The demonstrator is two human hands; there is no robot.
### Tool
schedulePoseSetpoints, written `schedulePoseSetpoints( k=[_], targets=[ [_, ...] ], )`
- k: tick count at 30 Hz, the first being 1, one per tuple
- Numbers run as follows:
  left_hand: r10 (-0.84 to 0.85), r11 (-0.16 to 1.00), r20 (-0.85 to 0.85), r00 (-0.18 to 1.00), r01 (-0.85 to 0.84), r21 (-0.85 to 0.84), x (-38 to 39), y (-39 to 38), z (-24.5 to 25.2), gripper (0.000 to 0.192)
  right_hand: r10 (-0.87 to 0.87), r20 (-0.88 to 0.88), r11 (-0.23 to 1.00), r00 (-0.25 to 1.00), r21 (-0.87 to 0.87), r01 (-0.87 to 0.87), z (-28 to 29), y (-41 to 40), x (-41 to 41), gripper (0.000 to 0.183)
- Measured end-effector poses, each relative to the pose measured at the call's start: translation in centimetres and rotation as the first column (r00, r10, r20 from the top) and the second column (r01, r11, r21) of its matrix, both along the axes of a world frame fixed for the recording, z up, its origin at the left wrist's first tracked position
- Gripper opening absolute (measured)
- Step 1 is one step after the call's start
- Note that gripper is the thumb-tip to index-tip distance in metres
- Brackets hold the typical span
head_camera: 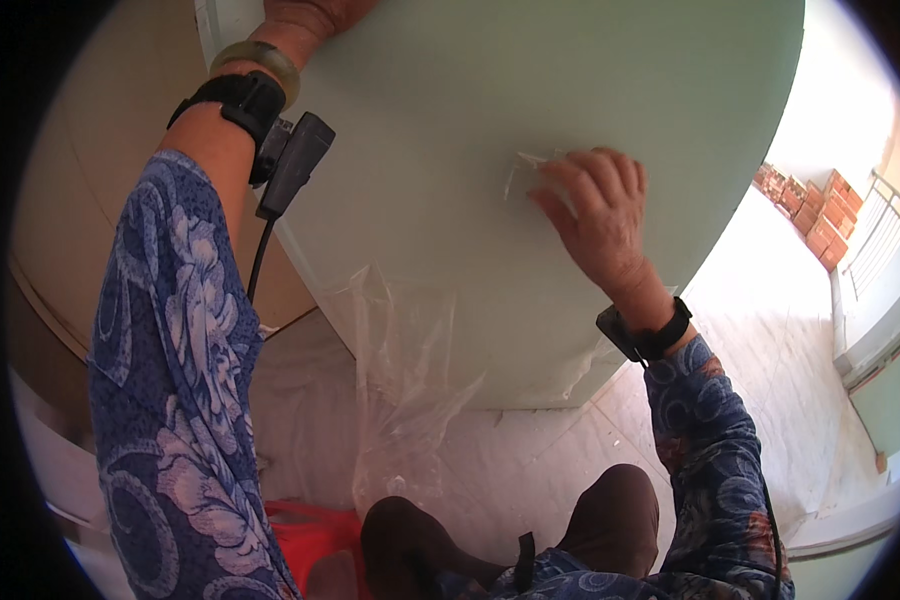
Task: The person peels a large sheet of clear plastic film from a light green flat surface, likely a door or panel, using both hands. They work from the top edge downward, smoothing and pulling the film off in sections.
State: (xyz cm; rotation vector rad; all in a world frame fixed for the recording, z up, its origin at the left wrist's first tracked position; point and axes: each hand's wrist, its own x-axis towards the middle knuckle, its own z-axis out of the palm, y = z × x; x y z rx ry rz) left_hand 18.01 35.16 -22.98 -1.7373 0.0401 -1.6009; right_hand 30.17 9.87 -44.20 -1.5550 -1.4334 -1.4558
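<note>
A large pale green panel (435, 172) fills the middle of the view, its near corner pointing down towards my knees. My left hand (319, 13) rests by the panel's upper left edge; its fingers are cut off by the top of the picture. Over the panel's right half, my right hand (596, 202) has its fingers bent around a small piece of clear plastic film (521, 171). A larger sheet of clear plastic (401, 360) hangs loose and crumpled over the near left edge, reaching down towards the floor.
Marble-look tiles (555, 442) cover the floor beneath. A red plastic stool or similar item (315, 536) is beside my left leg. Stacked red bricks (825, 214) and a metal railing (879, 225) are at the far right. Brown boards (82, 187) lie at the left.
</note>
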Motion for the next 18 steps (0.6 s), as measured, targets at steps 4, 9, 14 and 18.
schedulePoseSetpoints(
  k=[4, 9, 14, 18],
  targets=[
    [-0.011, 1.0, 0.003, 1.0, 0.011, 0.029, -0.2, 0.0, 0.3, 0.06, -0.02, 0.048, 0.999, 0.999, 0.03, 0.019, 0.9, 1.0, 0.7, 0.025],
    [-0.019, 1.0, 0.004, 1.0, 0.019, 0.005, -0.2, -0.7, 0.5, 0.06, -0.045, 0.099, 0.996, 0.994, 0.077, 0.037, 0.9, 1.7, 1.3, 0.02],
    [-0.011, 1.0, 0.02, 1.0, 0.011, 0.022, -0.4, -0.6, 0.3, 0.06, -0.043, 0.162, 0.999, 0.986, 0.039, 0.037, 0.7, 1.6, 1.2, 0.021],
    [-0.009, 1.0, 0.03, 1.0, 0.008, 0.021, -0.1, -0.6, 0.1, 0.061, 0.019, 0.111, 0.996, 0.994, -0.094, -0.008, 0.4, 1.3, 0.9, 0.022]
  ],
)
